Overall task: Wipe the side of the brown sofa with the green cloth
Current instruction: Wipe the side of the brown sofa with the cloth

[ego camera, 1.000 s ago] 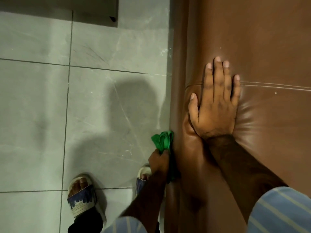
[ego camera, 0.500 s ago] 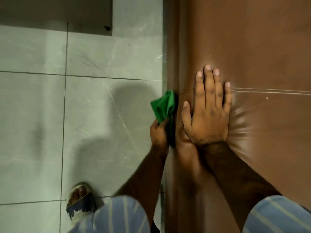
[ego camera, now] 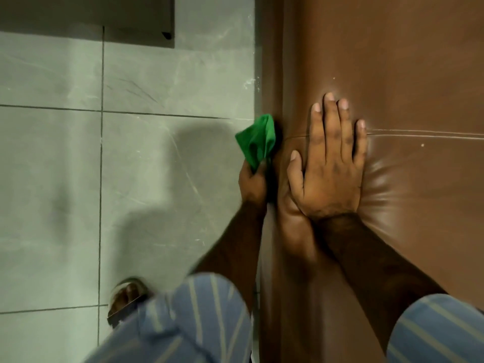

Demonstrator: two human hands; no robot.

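Observation:
The brown leather sofa [ego camera: 392, 61] fills the right half of the view, seen from above. Its side panel [ego camera: 271, 74] drops toward the floor as a narrow dark strip. My left hand [ego camera: 252, 183] is closed on the bunched green cloth [ego camera: 258, 141] and presses it against that side panel, level with the seam across the sofa's top. My right hand [ego camera: 331, 163] lies flat on the padded top, fingers spread, and dents the leather. It holds nothing.
Grey floor tiles [ego camera: 131, 179] with dark grout lines lie to the left of the sofa. My sandalled foot [ego camera: 125, 297] stands on them at the bottom left. A dark block [ego camera: 141, 24] sits at the top left.
My left hand has carried the green cloth up along the sofa's side, from near my foot to level with the seam. My right hand has stayed flat on the top.

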